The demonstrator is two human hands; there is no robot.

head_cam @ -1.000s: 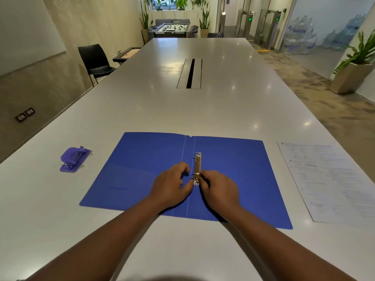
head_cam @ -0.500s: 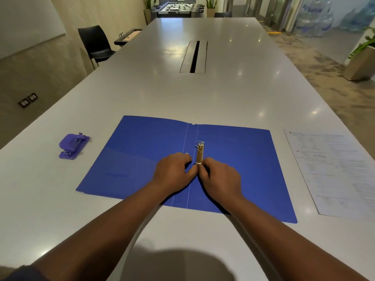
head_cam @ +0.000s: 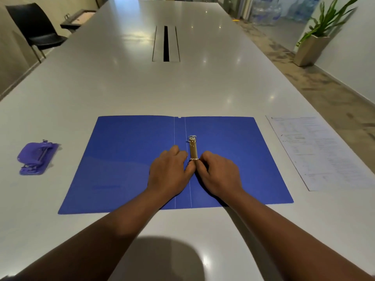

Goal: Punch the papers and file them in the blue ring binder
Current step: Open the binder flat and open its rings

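Binder (head_cam: 125, 163) lies open flat at frame center, spine running near-to-far, long side left-right. L hand (head_cam: 169, 172) & R hand (head_cam: 218, 175) both pinch near ring of metal clip (head_cam: 193, 149). Papers (head_cam: 322, 153) right, hole punch (head_cam: 35, 158) left.

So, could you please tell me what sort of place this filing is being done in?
Most likely an office meeting room: a long white conference table with a cable slot in its middle, a black chair at the wall, and a potted plant by the carpeted walkway.
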